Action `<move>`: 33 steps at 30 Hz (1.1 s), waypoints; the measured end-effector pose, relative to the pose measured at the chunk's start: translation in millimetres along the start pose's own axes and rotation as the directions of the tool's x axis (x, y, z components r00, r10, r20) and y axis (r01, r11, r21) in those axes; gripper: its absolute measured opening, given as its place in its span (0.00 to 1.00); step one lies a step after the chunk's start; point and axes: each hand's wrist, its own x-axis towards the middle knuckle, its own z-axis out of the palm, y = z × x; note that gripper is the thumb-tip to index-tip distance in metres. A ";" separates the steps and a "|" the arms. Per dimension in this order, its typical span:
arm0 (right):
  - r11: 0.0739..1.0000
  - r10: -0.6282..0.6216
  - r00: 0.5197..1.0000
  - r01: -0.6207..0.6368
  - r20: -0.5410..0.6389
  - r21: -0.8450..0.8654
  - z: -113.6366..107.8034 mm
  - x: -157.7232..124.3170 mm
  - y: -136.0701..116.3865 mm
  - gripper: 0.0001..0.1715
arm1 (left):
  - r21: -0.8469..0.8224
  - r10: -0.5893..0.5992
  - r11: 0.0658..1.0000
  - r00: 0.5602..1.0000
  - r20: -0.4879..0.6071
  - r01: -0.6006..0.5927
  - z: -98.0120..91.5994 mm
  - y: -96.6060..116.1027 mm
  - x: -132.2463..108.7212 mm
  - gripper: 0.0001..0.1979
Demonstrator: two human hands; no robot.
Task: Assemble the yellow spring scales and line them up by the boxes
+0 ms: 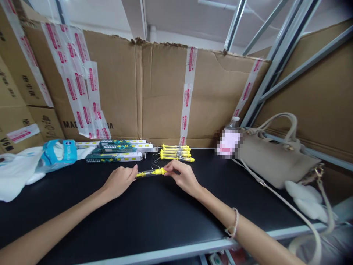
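Note:
A slim yellow-and-clear tube (150,172) with dark parts inside lies level between my hands, just above the black tabletop. My left hand (120,180) is closed around its left end, thumb along the tube. With thumb and fingers, my right hand (183,177) pinches the yellow tip at the other end. Thin metal wires or hooks show just above the tube. Behind my hands, several similar yellow tubes (176,152) lie side by side, bent wires sticking out at their left. To their left are several long printed boxes (116,157), stacked flat.
A blue plastic pack (59,156) and white bags (16,169) lie at left. A bottle (228,138), partly blurred out, and a beige handbag (275,158) with a trailing strap stand at right. Taped cardboard (162,92) walls the back; a metal edge (176,253) borders the black tabletop (143,217).

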 end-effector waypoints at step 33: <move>0.988 0.144 0.989 -0.145 0.020 0.057 3.3 5.9 10.0 0.15 | 0.032 -0.097 0.995 0.995 0.026 0.096 -13.1 14.6 -4.0 0.28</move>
